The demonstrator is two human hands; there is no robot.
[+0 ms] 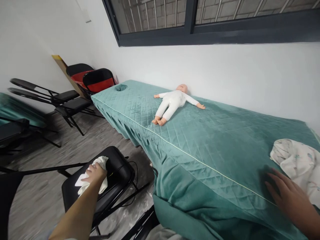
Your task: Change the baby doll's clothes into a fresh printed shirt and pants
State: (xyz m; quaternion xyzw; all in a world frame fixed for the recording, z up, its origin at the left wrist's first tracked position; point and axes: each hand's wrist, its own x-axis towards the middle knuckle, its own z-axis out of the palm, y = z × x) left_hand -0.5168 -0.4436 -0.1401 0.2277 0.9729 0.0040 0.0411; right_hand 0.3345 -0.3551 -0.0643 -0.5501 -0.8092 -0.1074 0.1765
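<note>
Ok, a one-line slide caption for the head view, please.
Left hand on white cloth on a black chair, right hand near patterned cloth, doll lying on green-covered bed.

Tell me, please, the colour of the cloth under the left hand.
The cloth is off-white, best seen in the head view.

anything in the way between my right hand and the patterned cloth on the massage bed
Nothing visible: the right hand is right beside the patterned cloth, over the green quilted cover; whether they touch is unclear. The baby doll lies farther along, out of the way.
</note>
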